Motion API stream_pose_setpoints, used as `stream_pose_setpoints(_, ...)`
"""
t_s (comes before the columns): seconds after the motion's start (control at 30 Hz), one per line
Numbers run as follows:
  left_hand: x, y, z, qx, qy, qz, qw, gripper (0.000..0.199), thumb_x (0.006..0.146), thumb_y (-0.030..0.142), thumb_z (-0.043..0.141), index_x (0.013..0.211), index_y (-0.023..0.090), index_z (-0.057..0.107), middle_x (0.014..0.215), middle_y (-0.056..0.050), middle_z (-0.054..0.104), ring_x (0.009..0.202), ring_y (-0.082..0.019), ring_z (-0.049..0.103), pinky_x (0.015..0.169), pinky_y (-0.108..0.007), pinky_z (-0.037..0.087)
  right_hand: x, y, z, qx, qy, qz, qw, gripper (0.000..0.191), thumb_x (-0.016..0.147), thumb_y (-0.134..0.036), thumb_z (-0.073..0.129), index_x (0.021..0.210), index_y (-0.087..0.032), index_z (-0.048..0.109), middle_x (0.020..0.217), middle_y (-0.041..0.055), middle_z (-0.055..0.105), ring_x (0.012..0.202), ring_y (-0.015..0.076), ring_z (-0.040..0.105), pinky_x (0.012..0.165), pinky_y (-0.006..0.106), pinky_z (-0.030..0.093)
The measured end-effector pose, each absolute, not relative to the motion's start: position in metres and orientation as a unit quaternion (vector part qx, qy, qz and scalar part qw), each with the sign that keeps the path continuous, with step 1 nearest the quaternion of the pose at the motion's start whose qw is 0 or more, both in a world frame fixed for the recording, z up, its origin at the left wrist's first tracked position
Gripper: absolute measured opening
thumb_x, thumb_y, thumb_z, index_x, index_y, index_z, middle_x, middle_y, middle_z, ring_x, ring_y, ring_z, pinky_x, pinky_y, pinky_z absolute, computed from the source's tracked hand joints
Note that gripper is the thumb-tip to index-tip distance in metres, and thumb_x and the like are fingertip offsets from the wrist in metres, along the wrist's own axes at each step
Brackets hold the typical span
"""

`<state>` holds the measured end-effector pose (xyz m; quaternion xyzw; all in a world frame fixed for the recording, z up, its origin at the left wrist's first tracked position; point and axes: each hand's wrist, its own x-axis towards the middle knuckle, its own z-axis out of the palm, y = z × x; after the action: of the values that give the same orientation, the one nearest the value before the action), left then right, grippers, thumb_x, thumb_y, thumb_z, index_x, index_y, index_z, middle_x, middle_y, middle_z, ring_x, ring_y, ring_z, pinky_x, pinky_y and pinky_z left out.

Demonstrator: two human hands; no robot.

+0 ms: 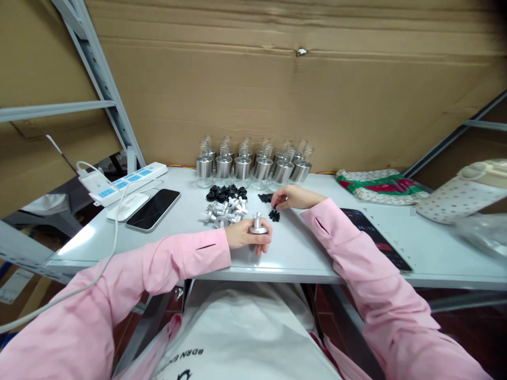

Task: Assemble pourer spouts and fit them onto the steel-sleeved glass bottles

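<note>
My left hand is closed around a silver metal pourer spout, held upright above the table near its front edge. My right hand reaches down to the small black parts, its fingertips pinched together beside them; whether a piece is between them is too small to make out. A row of more small black pieces lies just left of those fingers. Left of my hands is a heap of silver spouts, with black rubber stoppers piled behind it.
Several glass bottles with metal sleeves stand at the back. On the left are a phone, a white charger and a power strip. A tablet, a patterned cloth and a dotted white container occupy the right.
</note>
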<state>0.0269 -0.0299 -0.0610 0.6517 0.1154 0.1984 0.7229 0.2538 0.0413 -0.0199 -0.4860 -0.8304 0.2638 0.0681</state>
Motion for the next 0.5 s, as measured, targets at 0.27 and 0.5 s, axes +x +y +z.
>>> stream_pose_setpoints(0.27, 0.0283, -0.0295, -0.0618, 0.648, 0.118, 0.198, 0.726, 0.046, 0.062, 0.051, 0.07, 0.077, 0.013, 0.047, 0.059, 0.002, 0.06, 0.047, -0.008, 0.056, 0.049, -0.02, 0.044, 0.2523, 0.0429, -0.0241, -0.496, -0.831, 0.248, 0.043, 0.021, 0.062, -0.018, 0.065, 0.082, -0.016, 0.07, 0.074, 0.0037, 0.07, 0.069, 0.0156, 0.062, 0.067, 0.025, 0.048)
stream_pose_setpoints(0.5, 0.0281, -0.0306, -0.0603, 0.647, 0.122, 0.201, 0.726, 0.046, 0.062, 0.051, 0.07, 0.077, 0.013, 0.047, 0.059, 0.002, 0.06, 0.046, -0.008, 0.057, 0.049, -0.02, 0.043, 0.2517, 0.0415, -0.0247, -0.485, -0.83, 0.273, 0.041, 0.024, 0.063, -0.01, 0.06, 0.082, -0.016, 0.071, 0.076, 0.0029, 0.071, 0.071, 0.0157, 0.064, 0.068, 0.024, 0.05)
